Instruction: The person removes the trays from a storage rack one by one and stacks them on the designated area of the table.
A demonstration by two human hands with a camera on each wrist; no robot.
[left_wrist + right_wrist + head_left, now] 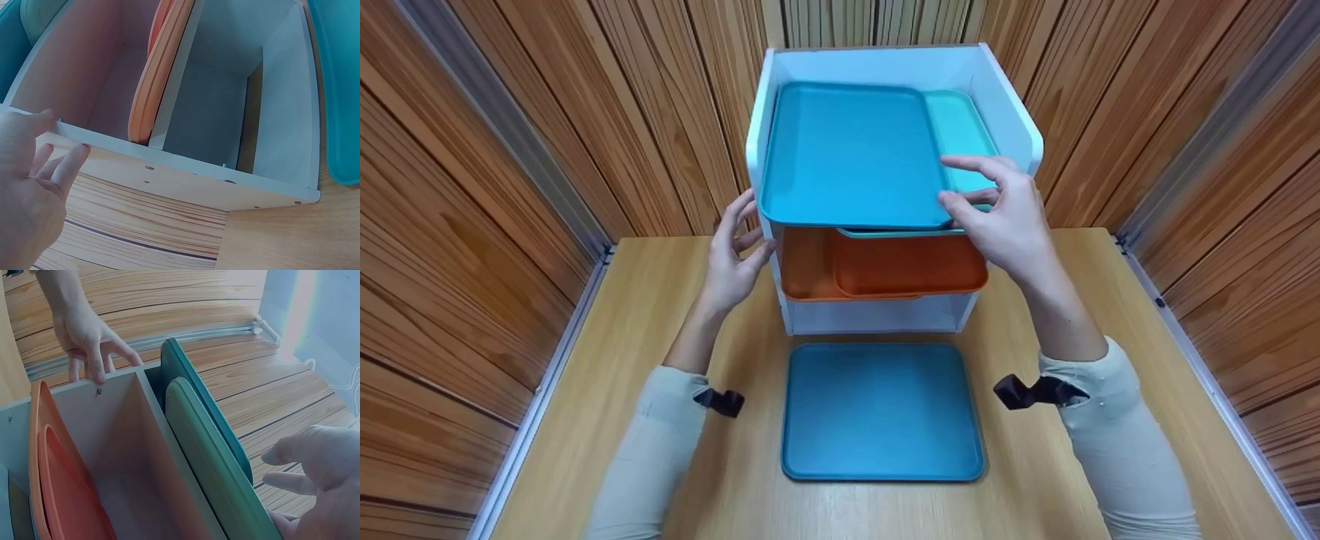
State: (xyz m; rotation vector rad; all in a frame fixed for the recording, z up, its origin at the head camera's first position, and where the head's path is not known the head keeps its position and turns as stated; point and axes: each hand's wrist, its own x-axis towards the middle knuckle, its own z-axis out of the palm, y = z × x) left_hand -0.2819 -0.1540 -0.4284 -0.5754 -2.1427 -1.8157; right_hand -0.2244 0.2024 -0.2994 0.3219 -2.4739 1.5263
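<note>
A white shelf unit (1012,112) stands on the table. On its top level a blue tray (855,154) overlaps a mint green tray (960,127). My right hand (1005,210) is at the blue tray's right edge, fingers spread and slightly bent; the right wrist view shows a small gap between its fingertips (273,457) and that tray. At the unit's left side, the fingertips of my left hand (733,259) rest against the side panel (191,174), thumb near its front edge. Two orange trays (911,262) lie overlapped on the middle level, jutting forward.
Another blue tray (883,412) lies flat on the wooden table (720,465) in front of the unit. The unit's bottom compartment (877,315) is open at the front. Wood-patterned walls (472,187) with metal rails enclose the table on the sides and back.
</note>
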